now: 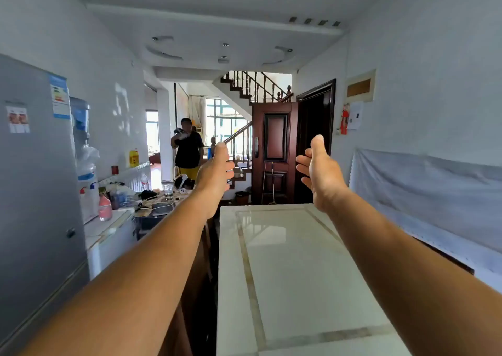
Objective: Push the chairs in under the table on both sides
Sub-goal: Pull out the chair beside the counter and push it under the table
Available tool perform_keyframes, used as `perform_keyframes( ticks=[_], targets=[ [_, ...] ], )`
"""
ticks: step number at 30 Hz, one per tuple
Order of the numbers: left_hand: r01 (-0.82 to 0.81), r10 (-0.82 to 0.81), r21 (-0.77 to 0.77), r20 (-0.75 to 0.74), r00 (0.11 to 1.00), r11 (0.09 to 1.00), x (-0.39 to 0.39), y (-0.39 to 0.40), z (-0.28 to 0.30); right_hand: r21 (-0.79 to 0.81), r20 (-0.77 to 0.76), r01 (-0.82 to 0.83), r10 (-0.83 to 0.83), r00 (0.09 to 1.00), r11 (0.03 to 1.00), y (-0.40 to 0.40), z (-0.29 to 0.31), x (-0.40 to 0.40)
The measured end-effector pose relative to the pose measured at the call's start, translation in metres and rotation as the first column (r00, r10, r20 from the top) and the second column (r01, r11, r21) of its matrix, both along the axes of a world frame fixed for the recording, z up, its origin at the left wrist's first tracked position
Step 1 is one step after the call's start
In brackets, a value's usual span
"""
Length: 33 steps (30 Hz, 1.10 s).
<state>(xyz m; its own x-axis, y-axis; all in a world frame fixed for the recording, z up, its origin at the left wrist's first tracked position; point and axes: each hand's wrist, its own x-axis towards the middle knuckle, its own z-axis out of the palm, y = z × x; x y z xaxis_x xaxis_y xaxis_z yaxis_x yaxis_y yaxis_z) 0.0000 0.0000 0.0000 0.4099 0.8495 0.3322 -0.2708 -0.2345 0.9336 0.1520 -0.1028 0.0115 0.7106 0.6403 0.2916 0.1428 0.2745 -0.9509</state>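
Nearest the camera, both bare forearms reach forward at chest height over a long white marble-topped table [285, 274]. The left hand [216, 172] and right hand [322, 169] are raised with palms facing each other, fingers loosely spread, empty, touching nothing.

Task items: dark wooden chairs [199, 268] stand along the table's left edge, partly hidden under the left forearm; only their brown backs show, close against the tabletop. How far they are tucked in cannot be confirmed. On the right, a dark wooden edge [445, 260] shows beside a white cloth-covered object [423, 192]; whether it is a chair cannot be determined.

Risks, judged from this position:
- Neither hand is near a chair back. A push begun from this raised posture would likely land off-centre and slew the chair against a table leg.
- The left aisle is narrow. A white chest freezer [108, 236] and grey refrigerator [35, 192] stand near the chairs; bottles on the freezer lid could be knocked by an elbow.
- The right side appears cramped by the covered object, limiting access.

Farther off, a cluttered side table [160, 200] with cables, then a person in a black shirt [187, 149], well apart from the work.
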Motion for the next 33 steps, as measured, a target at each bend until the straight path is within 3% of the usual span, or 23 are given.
perform_keyframes(
  ticks=[2,15,19,25,33],
  targets=[
    [-0.007,0.008,-0.008,0.028,1.000,1.000,-0.008,0.018,-0.003,0.004,-0.018,0.008,-0.008,1.000,1.000,0.023,-0.007,-0.010],
    [0.021,-0.022,-0.011,-0.183,0.983,1.000,-0.083,0.192,-0.053,-0.069,-0.062,0.081,-0.085,0.994,0.994,0.197,-0.074,-0.093],
    [0.020,-0.032,-0.076,-0.161,0.986,0.997,-0.091,0.236,-0.070,-0.109,-0.084,0.104,-0.114,0.990,0.989,0.241,-0.096,-0.104],
    [0.017,-0.039,-0.122,-0.180,0.983,0.992,-0.087,0.312,-0.099,-0.145,-0.076,0.136,-0.148,0.986,0.980,0.316,-0.118,-0.104],
    [-0.141,0.099,-0.089,-0.370,0.924,0.986,-0.046,0.442,-0.148,-0.154,-0.129,0.111,-0.132,0.983,0.982,0.442,-0.171,-0.068]
  ],
)
